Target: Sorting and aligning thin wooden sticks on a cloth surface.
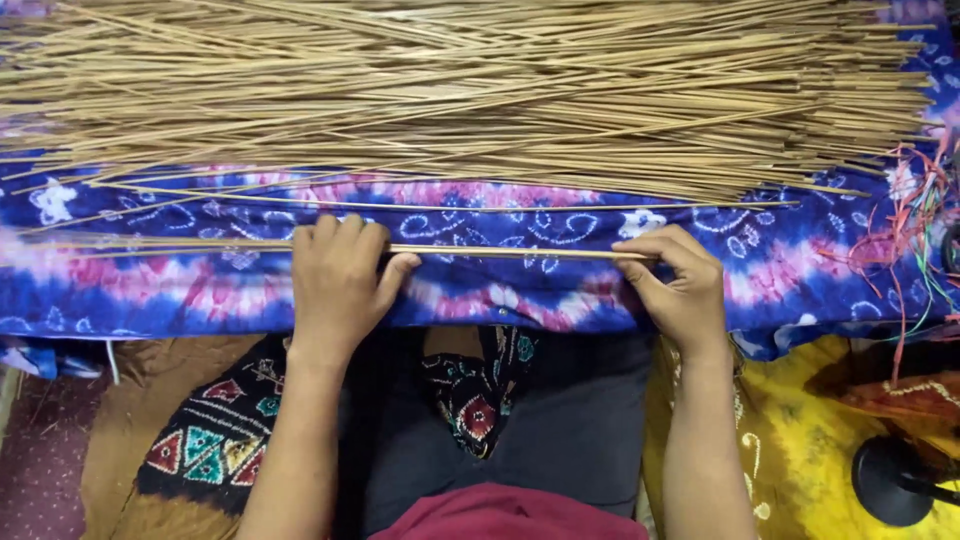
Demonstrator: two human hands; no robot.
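Both hands — left hand (340,285), right hand (680,285) — pinch thin sticks (500,251) (stick heap (470,90) beyond).

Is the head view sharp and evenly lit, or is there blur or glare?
Head view: light is soft and even, with no glare; left hand, right hand and the thin sticks they hold look sharp; the stick pile bows slightly toward the frame edges, suggesting wide-angle distortion.
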